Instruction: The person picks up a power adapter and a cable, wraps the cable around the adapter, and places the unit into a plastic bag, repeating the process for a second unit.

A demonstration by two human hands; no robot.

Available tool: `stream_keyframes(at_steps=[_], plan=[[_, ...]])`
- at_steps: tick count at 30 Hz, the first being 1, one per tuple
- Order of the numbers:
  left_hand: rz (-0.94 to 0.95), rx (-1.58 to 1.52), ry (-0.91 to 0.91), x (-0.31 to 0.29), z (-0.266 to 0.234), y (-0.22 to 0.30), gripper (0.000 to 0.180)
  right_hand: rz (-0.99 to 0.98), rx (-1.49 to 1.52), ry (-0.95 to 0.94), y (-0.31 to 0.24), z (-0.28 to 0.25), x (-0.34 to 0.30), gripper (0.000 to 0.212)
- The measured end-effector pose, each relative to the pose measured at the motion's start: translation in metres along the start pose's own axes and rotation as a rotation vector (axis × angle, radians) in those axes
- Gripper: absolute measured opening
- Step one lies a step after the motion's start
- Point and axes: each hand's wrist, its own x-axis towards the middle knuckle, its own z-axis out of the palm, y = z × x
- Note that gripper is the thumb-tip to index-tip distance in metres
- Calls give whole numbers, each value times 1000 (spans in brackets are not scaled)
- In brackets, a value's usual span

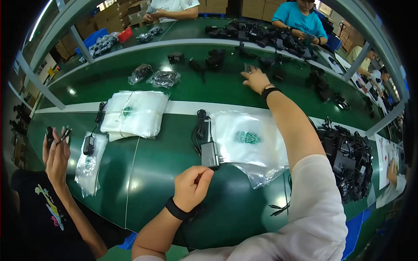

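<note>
"Where do we have our left hand?"
"Just on the near side of the adapter, over the bench. Its fingers are curled together, thumb against the index finger. We cannot tell whether they touch the adapter or hide anything."
"And the adapter itself?"
"It lies on the bench at the left edge of the clear bags, its black cable bundled beside it. The bags lie flat, with a green print on top."
"What about our right hand?"
"We have that arm stretched across the bags to the far surface. The fingers are apart, near something small and clear; we cannot make out whether they touch it."
"What else do we see there?"
"Black adapters scattered along it, and two bagged items further left."
"And nearer us?"
"A heap of black cables and adapters on our right; on our left, a tied stack of bags and a small adapter lying on narrower bags. Beside those, a co-worker's hand holds something black. Across from us, a person in a blue shirt handles something too small to tell."
</note>
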Motion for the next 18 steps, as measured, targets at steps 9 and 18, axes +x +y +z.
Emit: stream_keyframes(at_steps=[9,18], plan=[[1,-25,-38,5,-15,16,13,580,42,-121,101,12,-2,57],[32,-52,-15,-4,-13,15,12,190,-137,-127,142,-137,-10,12]])
